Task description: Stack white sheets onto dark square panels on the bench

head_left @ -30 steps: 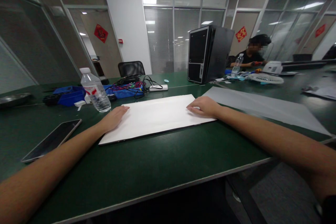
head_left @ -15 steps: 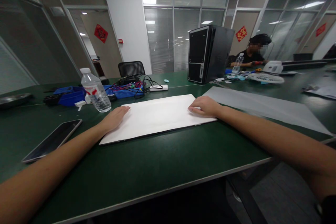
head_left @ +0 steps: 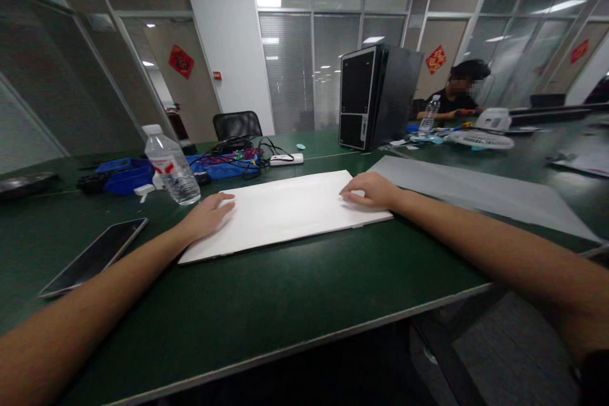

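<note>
Both bare arms were extended forward and converged toward the centre. The left forearm [head_left: 109, 295] entered from the lower left and ran diagonally upward. The left hand [head_left: 208, 216] was directed inward, thumb and fingers parted at the tips. The right forearm [head_left: 466, 235] entered from the right, sloping upward to the wrist; a dark sleeve [head_left: 595, 371] covered the arm at the lower-right edge. The right hand [head_left: 373, 191] pointed inward, opposite the left, with a narrow gap between thumb and fingers.
</note>
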A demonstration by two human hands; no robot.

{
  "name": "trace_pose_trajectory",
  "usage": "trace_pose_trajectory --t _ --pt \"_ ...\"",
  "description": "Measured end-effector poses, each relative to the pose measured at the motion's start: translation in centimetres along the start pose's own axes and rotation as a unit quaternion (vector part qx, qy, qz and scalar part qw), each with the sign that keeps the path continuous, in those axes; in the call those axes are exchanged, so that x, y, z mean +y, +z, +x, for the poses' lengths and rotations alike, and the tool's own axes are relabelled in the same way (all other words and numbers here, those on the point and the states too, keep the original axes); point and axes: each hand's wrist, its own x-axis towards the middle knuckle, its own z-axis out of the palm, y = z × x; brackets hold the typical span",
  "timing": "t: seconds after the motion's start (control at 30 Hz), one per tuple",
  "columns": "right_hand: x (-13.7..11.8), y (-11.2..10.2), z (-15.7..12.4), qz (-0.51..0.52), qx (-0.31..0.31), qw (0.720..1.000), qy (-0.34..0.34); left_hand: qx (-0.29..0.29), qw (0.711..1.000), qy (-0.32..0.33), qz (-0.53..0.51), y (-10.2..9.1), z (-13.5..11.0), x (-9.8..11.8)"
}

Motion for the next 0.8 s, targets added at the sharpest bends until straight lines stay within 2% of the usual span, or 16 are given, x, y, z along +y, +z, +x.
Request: trace_pose_trajectory --t 0.1,0.17,0.3,0.4,0.47,0.57,0.8 --pt "1.8 0.1 -0.1 -0.042 0.017 0.994 0.101 -0.004 1.000 0.019 0.025 0.2 -0.1 0.1" --pt "3.4 0.1 -0.5 -0.072 0.023 0.980 0.184 -0.008 0.999 0.030 0.040 0.2 -0.2 0.2" --pt "7.2 0.5 -2.0 -0.112 -0.011 0.929 0.353 -0.013 0.997 0.041 0.065 0.1 -0.4 0.6" --pt "9.5 1.0 -3.0 -0.107 -0.067 0.891 0.437 -0.015 0.996 0.043 0.079 0.0 -0.6 0.9" --pt "10.5 1.3 -3.3 -0.101 -0.099 0.879 0.456 -0.019 0.995 0.046 0.087 -0.1 -0.7 1.2" --pt "11.1 1.5 -3.3 -0.105 -0.127 0.876 0.454 -0.027 0.994 0.044 0.098 -0.2 -0.9 1.6" --pt "10.6 1.3 -2.9 -0.119 -0.153 0.877 0.439 -0.035 0.991 0.034 0.126 -0.5 -1.2 2.4"
